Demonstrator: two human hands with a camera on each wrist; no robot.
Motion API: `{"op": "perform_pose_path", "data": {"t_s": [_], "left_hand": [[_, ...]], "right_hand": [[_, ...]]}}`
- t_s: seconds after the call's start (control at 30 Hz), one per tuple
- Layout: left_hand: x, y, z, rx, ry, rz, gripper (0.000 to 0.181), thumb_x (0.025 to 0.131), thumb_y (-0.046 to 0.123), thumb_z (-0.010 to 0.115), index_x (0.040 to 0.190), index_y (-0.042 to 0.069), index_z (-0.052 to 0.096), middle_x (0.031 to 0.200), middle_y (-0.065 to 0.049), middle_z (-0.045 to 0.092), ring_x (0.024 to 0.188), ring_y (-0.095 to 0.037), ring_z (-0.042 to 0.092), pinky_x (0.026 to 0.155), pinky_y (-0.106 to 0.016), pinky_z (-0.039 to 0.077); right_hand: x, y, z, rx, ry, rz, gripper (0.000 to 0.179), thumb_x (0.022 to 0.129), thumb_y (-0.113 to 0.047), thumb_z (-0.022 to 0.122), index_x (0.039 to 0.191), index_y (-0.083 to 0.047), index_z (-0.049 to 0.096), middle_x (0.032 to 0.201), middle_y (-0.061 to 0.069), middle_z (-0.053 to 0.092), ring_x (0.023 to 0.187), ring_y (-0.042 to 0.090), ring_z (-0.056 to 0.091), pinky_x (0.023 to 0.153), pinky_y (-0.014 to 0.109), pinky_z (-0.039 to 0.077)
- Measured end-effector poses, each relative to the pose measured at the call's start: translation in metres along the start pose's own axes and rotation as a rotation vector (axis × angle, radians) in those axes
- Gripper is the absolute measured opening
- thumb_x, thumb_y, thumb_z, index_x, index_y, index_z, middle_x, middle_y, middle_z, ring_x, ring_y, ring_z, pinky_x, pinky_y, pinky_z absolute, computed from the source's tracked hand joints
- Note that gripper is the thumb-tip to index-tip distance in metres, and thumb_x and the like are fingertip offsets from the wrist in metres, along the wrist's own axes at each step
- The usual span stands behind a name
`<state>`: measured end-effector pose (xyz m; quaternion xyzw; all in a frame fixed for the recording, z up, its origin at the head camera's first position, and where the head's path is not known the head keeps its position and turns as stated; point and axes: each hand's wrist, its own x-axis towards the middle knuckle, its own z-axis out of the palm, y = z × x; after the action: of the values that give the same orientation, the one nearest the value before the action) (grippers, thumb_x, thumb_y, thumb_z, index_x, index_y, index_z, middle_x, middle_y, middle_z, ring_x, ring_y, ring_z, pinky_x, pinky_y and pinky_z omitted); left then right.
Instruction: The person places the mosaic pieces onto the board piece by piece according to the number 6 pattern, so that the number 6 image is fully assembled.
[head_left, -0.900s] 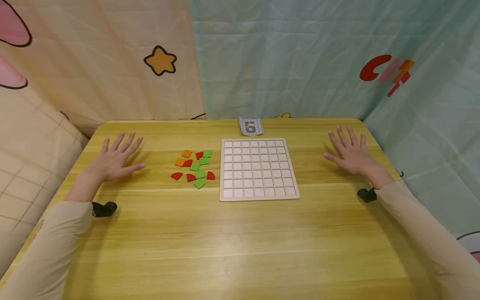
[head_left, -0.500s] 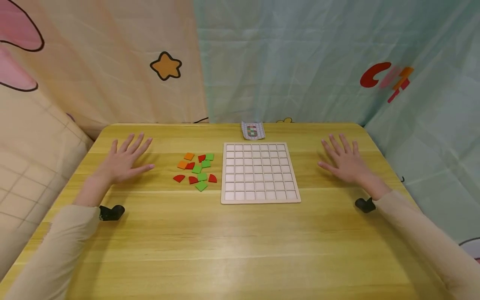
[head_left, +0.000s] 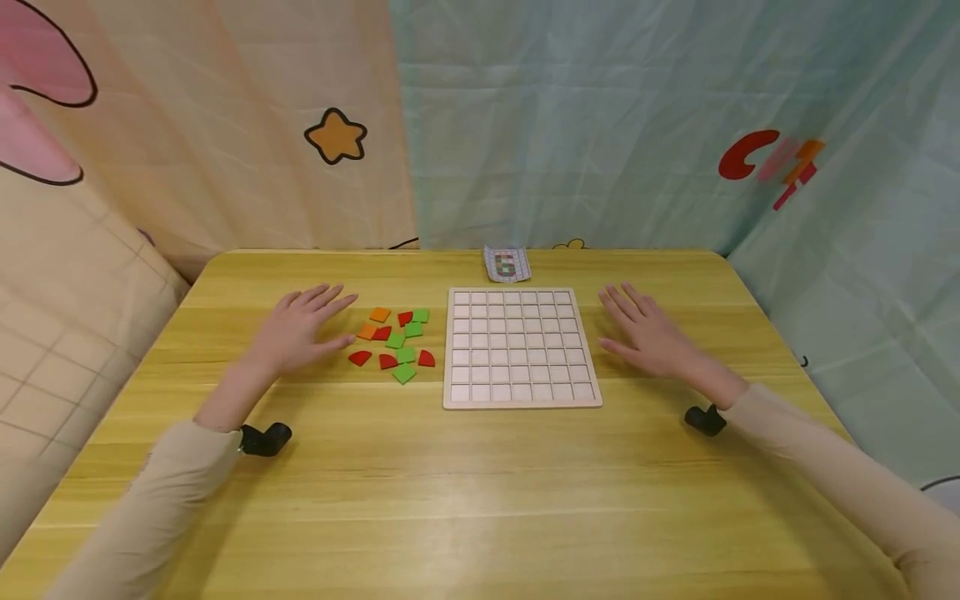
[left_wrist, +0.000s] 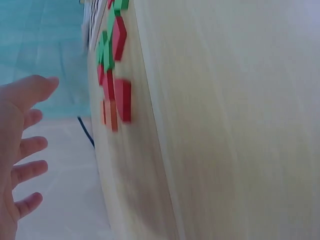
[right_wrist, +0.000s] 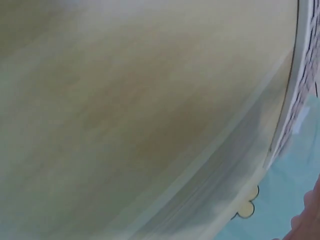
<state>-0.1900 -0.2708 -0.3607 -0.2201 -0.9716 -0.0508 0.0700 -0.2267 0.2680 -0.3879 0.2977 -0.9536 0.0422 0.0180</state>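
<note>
My left hand (head_left: 300, 332) hovers just left of a loose group of flat tiles, fingers spread and holding nothing. In that group lie several green squares (head_left: 405, 374), two orange squares (head_left: 380, 315) and several red quarter-circles (head_left: 360, 358). The left wrist view shows the same hand (left_wrist: 15, 155) above the table, apart from a red tile (left_wrist: 123, 100). My right hand (head_left: 647, 335), fingers extended and holding nothing, is near the right edge of a white grid board (head_left: 523, 341), whose cells show no tiles. Only a sliver of the right hand (right_wrist: 307, 215) appears in the right wrist view.
A small curled paper (head_left: 507, 264) with a coloured grid pattern lies behind the board. The wooden table (head_left: 480, 492) ends at a printed curtain (head_left: 555, 125) at the back. Black wrist cameras (head_left: 266, 439) sit at both cuffs.
Both hands have moved inward, the left toward the tiles and the right toward the board. The head view has shifted slightly. Tiles, board and paper have stayed in place.
</note>
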Motion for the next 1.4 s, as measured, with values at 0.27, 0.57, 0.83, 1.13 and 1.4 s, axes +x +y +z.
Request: {"op": "perform_pose_path", "data": {"t_s": [0.27, 0.57, 0.83, 1.13, 1.4], "left_hand": [[0.022, 0.043, 0.010, -0.019, 0.025, 0.087, 0.050, 0.086, 0.038, 0.069, 0.127, 0.010, 0.064, 0.134, -0.015, 0.059, 0.123, -0.035, 0.049, 0.096, -0.055, 0.037], [0.040, 0.078, 0.027, -0.104, -0.015, 0.181, 0.043, 0.081, 0.043, 0.074, 0.114, 0.015, 0.072, 0.115, -0.006, 0.070, 0.110, -0.028, 0.056, 0.090, -0.050, 0.040], [0.046, 0.081, 0.038, -0.111, -0.035, 0.210, 0.038, 0.077, 0.043, 0.077, 0.104, 0.017, 0.076, 0.105, -0.002, 0.074, 0.101, -0.026, 0.057, 0.088, -0.050, 0.039], [0.045, 0.079, 0.042, -0.159, -0.067, 0.193, 0.032, 0.079, 0.038, 0.077, 0.102, 0.015, 0.076, 0.108, -0.008, 0.071, 0.101, -0.028, 0.057, 0.087, -0.048, 0.042], [0.045, 0.076, 0.044, -0.213, -0.062, 0.210, 0.033, 0.080, 0.034, 0.077, 0.104, 0.011, 0.076, 0.109, -0.009, 0.071, 0.101, -0.028, 0.059, 0.084, -0.045, 0.046]], "right_hand": [[0.008, -0.012, 0.008, 0.049, -0.098, -0.075, 0.081, 0.096, -0.048, 0.050, 0.154, -0.005, 0.014, 0.161, 0.018, 0.010, 0.148, 0.039, 0.002, 0.115, 0.060, 0.011], [0.013, -0.019, 0.016, 0.072, -0.185, -0.082, 0.083, 0.096, -0.052, 0.047, 0.155, -0.007, 0.009, 0.162, 0.015, 0.002, 0.148, 0.039, -0.002, 0.116, 0.059, 0.006], [0.016, -0.019, 0.016, 0.069, -0.218, -0.073, 0.084, 0.096, -0.054, 0.045, 0.155, -0.005, 0.008, 0.162, 0.016, 0.000, 0.148, 0.039, -0.003, 0.116, 0.059, 0.006], [0.017, -0.021, 0.020, 0.049, -0.258, -0.110, 0.084, 0.097, -0.054, 0.043, 0.155, -0.007, 0.006, 0.162, 0.014, -0.002, 0.150, 0.033, -0.002, 0.117, 0.058, 0.004], [0.016, -0.020, 0.019, 0.110, -0.262, -0.129, 0.082, 0.098, -0.051, 0.045, 0.154, -0.004, 0.008, 0.162, 0.015, 0.003, 0.150, 0.032, 0.004, 0.116, 0.059, 0.007]]}}
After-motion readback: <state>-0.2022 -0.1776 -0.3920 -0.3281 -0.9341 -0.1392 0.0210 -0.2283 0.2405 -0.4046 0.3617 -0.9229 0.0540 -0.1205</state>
